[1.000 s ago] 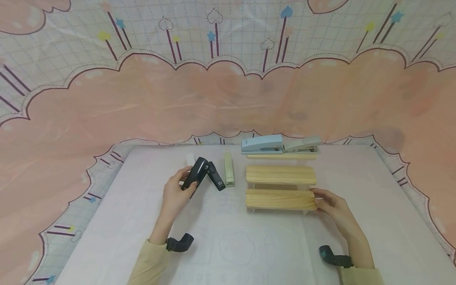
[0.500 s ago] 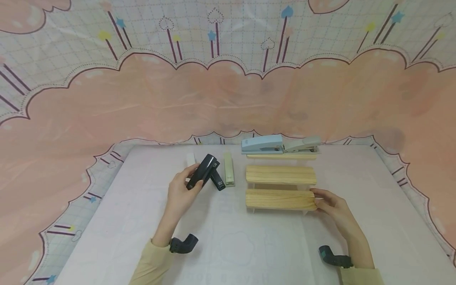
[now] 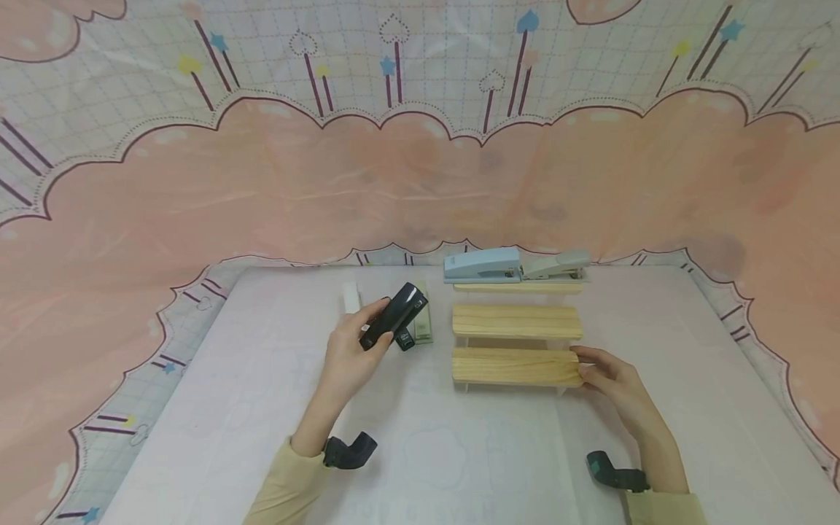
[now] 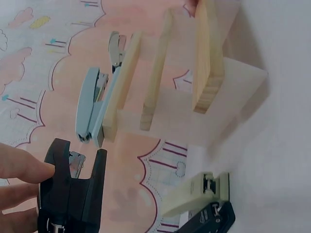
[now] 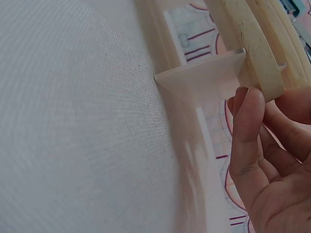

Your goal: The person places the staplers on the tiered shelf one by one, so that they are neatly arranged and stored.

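My left hand (image 3: 350, 357) grips a black stapler (image 3: 394, 316), raised above the table; in the left wrist view the jaws of this stapler (image 4: 51, 194) stand apart. Beyond and partly beneath it lie a second, smaller black stapler (image 3: 405, 339) and a light green stapler (image 3: 424, 332). My right hand (image 3: 617, 383) pinches the right end of the lowest board (image 3: 512, 367) of a three-step wooden display stand, thumb on one face as the right wrist view shows. On the stand's top step sit a blue stapler (image 3: 482, 265) and a grey-green stapler (image 3: 558, 265), end to end.
A white object (image 3: 351, 297), partly hidden behind the left hand, lies on the table. The stand's middle board (image 3: 517, 322) bears nothing. Pale side panels (image 5: 209, 75) support the boards. A patterned cloth (image 3: 420, 182) hangs behind the white table (image 3: 433, 452).
My left hand has carried the black stapler rightward, from beside the smaller black stapler to above it, partly covering the light green one. The right hand keeps its place on the board.
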Tool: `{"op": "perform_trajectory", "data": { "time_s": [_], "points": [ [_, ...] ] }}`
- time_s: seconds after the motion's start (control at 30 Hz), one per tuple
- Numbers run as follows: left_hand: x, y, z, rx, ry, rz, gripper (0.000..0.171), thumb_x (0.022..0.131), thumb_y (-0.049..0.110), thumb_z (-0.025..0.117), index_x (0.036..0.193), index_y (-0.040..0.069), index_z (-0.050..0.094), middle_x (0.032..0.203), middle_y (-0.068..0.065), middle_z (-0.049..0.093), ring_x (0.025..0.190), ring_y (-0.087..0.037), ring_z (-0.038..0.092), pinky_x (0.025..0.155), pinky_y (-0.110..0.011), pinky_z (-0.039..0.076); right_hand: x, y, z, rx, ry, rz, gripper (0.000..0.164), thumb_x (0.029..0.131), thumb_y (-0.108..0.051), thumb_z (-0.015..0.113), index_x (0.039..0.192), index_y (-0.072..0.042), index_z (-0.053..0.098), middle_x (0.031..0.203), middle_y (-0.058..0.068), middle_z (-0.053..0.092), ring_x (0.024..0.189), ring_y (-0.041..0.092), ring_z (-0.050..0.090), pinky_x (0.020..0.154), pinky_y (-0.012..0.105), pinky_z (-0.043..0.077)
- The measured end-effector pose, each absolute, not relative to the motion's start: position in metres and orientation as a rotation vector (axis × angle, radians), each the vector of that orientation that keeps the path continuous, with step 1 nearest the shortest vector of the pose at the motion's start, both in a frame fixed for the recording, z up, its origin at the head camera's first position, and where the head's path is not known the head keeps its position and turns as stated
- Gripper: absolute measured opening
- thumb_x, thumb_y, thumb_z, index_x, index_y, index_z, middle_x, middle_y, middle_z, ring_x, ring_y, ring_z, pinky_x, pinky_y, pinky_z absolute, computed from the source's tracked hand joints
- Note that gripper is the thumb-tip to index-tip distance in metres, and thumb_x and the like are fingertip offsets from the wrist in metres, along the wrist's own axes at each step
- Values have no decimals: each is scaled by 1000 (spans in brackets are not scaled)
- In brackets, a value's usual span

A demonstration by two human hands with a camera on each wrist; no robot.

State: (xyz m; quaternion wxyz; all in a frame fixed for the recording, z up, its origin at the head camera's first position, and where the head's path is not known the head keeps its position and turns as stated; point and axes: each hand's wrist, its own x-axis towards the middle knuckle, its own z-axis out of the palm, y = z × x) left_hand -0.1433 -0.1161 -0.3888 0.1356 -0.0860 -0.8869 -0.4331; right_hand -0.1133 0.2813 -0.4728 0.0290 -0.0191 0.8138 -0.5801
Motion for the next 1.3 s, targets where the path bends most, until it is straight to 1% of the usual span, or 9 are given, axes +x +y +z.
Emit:
{"op": "perform_trajectory", "data": {
  "time_s": [0.13,0.23,0.37,0.47,0.63,1.03,1.17,1.3],
  "points": [
    [-143,-107,-388,-314,-2559,-1262,50,80,3,73,128,11,61,109,-15,66,89,-25,57,70,-31,48,-114,282,-473,-64,2506,-1799,45,96,-16,56,133,9,48,108,-29,55,93,-7,60,75,21,55],
    [-144,-100,-387,-360,-2566,-1268,50,80,4,72,129,12,60,112,-15,65,96,-27,58,75,-38,52,-114,282,-472,-65,2502,-1804,45,96,-17,56,133,9,48,108,-29,55,92,-7,60,75,21,55],
    [-146,-90,-386,-404,-2593,-1263,49,82,6,72,129,14,60,115,-13,65,103,-28,57,84,-44,50,-114,282,-472,-60,2498,-1806,45,96,-16,56,133,9,47,107,-29,55,92,-7,60,75,20,55],
    [-147,-83,-385,-442,-2607,-1254,49,82,7,71,129,14,61,113,-11,67,102,-27,56,84,-44,48,-114,282,-472,-57,2493,-1807,45,96,-16,56,133,9,47,107,-28,55,92,-7,60,76,20,54],
    [-149,-72,-385,-500,-2618,-1248,48,83,8,71,129,15,60,118,-7,67,106,-24,56,86,-44,48,-114,282,-473,-68,2477,-1825,45,96,-14,56,132,10,47,107,-28,57,92,-6,61,75,20,54],
    [-154,-40,-384,-645,-2629,-1284,46,87,6,66,131,14,58,128,-8,64,118,-29,53,98,-49,44,-114,282,-471,-72,2468,-1845,45,96,-13,56,133,10,47,109,-24,56,93,-6,60,76,20,54],
    [-158,-28,-385,-681,-2615,-1271,46,87,4,64,131,14,58,127,-8,64,117,-28,53,99,-47,43,-114,282,-470,-70,2469,-1841,45,96,-14,56,133,9,47,108,-24,56,93,-6,60,76,20,54],
    [-161,-17,-386,-710,-2581,-1245,45,86,1,63,130,13,59,125,-8,65,114,-28,53,98,-45,43,-113,282,-469,-63,2479,-1820,46,96,-16,56,134,8,47,110,-23,55,94,-7,60,77,20,54]
  ]
}}
